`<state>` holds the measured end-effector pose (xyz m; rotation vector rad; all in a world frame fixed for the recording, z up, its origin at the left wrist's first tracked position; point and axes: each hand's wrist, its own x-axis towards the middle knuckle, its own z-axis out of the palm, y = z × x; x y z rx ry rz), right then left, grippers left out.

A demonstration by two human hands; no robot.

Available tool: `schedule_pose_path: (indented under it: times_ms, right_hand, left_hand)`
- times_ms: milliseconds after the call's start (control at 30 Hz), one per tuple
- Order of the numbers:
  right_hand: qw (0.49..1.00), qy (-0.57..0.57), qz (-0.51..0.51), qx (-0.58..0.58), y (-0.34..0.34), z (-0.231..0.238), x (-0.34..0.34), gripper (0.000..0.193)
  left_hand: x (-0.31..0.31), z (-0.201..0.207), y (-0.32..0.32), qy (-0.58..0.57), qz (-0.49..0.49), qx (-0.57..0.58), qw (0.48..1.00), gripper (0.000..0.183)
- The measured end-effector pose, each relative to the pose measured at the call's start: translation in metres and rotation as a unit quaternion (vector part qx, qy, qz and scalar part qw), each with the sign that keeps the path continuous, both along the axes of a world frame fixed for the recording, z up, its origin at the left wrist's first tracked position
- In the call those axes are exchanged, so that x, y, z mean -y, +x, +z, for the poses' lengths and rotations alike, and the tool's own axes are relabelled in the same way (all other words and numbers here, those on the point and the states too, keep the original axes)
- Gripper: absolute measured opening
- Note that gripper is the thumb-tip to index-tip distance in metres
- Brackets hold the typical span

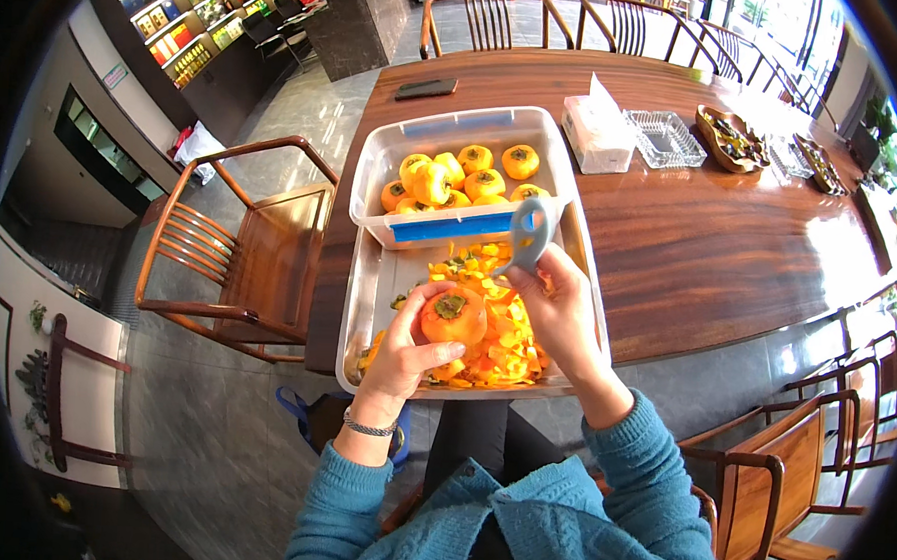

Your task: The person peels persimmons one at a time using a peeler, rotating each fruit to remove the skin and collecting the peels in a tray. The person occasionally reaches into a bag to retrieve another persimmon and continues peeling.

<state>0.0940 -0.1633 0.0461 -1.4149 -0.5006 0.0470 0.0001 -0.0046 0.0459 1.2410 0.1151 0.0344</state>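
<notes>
The head view shows both forearms, in blue-green knit sleeves (650, 479), rising from the lower edge of the frame and converging toward its centre. The left hand (401, 354) is just below and left of centre, its forearm leaning slightly right as it climbs, with a braided bracelet (370, 427) at the wrist. It grips an orange persimmon (459, 323) from the left side: the thumb lies across the fruit's lower front, and the fingers curl round its left and far side. The leafy cap of the fruit faces up toward the camera.

The right hand (564, 305) is right of centre and a little higher, its forearm slanting up and left from the lower right. Its thumb and fingers are closed on a blue-grey peeler (532, 254), whose looped end points upward; how the lower fingers fold cannot be told. The peeler is apart from the held persimmon and overlaps the front of a clear plastic box (368, 166) in the view.

Beneath the hands, a grey tray (373, 287) holds a heap of orange peelings (506, 348), mostly on its right side. More persimmons (433, 182) are piled in the box, upper centre. The tray rests on a dark wooden table (671, 230).
</notes>
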Motion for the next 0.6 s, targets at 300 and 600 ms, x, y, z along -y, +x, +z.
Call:
schedule_pose_path:
  times_ms: [300,600]
  right_hand:
    - [0.989,-0.085,-0.032,0.117,0.001,0.014,0.004,0.008]
    - [0.962,0.134,0.063,-0.231,0.008,0.001,0.002,0.017]
  left_hand:
    - [-0.001,-0.009,-0.001,-0.046,0.011,0.023,0.999,0.063]
    - [-0.008,-0.022,0.003,-0.067,-0.003,0.055,0.996,0.076]
